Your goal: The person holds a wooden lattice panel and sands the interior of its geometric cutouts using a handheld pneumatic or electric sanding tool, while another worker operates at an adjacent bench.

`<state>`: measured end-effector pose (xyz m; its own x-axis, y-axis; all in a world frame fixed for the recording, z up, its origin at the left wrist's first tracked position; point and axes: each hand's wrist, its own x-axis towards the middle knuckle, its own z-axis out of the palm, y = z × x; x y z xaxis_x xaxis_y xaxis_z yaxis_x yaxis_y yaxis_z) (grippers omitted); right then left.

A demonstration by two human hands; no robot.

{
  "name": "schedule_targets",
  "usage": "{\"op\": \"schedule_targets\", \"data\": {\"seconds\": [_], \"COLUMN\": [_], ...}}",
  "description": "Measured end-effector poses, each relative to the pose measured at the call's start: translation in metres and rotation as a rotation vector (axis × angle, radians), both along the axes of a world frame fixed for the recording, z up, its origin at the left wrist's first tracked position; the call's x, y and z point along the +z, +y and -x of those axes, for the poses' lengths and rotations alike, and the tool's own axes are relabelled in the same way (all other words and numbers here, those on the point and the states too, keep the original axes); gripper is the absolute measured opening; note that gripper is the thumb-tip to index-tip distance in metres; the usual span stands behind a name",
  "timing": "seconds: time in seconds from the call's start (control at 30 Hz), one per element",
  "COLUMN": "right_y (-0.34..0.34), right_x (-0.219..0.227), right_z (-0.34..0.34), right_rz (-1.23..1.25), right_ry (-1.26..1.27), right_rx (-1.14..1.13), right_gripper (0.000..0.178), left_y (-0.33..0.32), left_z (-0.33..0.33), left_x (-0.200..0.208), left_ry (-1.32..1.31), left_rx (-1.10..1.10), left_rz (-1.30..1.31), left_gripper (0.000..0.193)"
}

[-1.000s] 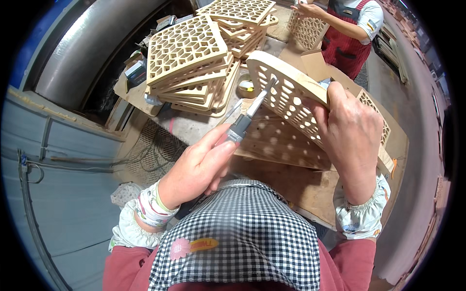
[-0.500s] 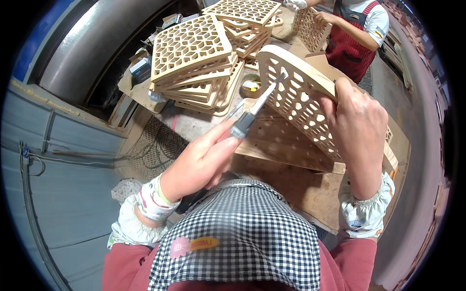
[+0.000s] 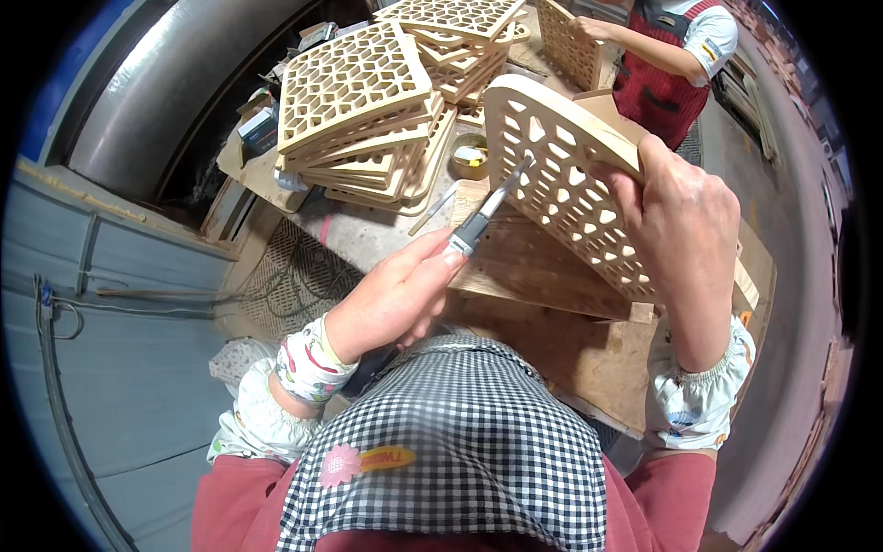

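My left hand (image 3: 391, 299) is wrapped round a slim tool (image 3: 471, 228) with a grey handle and a narrow metal end. Its tip meets the openings of a pale wooden lattice panel (image 3: 563, 112), near the panel's left end. My right hand (image 3: 688, 216) grips the upper edge of this panel, fingers behind it and thumb on the near face. The panel stands tilted on edge over a wooden block (image 3: 543, 267) on the bench. Many geometric holes pierce it, and its rim is rounded at the corner.
Stacked lattice panels (image 3: 405, 170) stand at the back left. Beside them are a round tin (image 3: 469, 156) with something yellow in it and a thin strip (image 3: 434, 210) on the bench. At the far right a co-worker (image 3: 662, 78) handles another lattice panel (image 3: 563, 46).
My left hand and the tool have shifted slightly right, with the tip still at the panel's openings. My right hand keeps its grip. The co-worker's panel has moved left.
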<state>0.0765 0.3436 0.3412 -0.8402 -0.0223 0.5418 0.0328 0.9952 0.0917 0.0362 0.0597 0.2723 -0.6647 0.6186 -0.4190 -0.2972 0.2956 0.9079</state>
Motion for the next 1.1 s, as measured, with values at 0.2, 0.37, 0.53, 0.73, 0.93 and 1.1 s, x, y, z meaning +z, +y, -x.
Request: {"op": "schedule_targets", "data": {"seconds": [0.2, 0.37, 0.53, 0.73, 0.93, 1.1], "right_y": [0.001, 0.0, 0.001, 0.0, -0.004, 0.0], "right_x": [-0.001, 0.002, 0.002, 0.002, 0.0, 0.0], "right_z": [0.0, -0.001, 0.0, -0.001, -0.002, -0.001], "right_rz": [0.008, 0.025, 0.003, 0.022, 0.021, -0.004], "right_ry": [0.01, -0.003, -0.004, -0.007, 0.01, 0.034], "right_rx": [0.015, 0.012, 0.013, 0.015, 0.0, -0.007], "right_gripper": [0.031, 0.031, 0.032, 0.034, 0.033, 0.031], "left_y": [0.001, 0.001, 0.0, -0.002, -0.003, -0.027], "left_z": [-0.005, -0.003, -0.008, -0.008, -0.009, -0.02], "left_x": [-0.001, 0.002, 0.005, 0.003, 0.004, -0.014], "left_ry": [0.017, 0.031, 0.013, 0.012, 0.015, -0.05], "left_rx": [0.008, -0.012, 0.018, 0.0, 0.015, -0.04], "left_rz": [0.042, 0.031, 0.061, 0.058, 0.054, 0.108], "left_gripper": [0.051, 0.05, 0.047, 0.048, 0.047, 0.048]}}
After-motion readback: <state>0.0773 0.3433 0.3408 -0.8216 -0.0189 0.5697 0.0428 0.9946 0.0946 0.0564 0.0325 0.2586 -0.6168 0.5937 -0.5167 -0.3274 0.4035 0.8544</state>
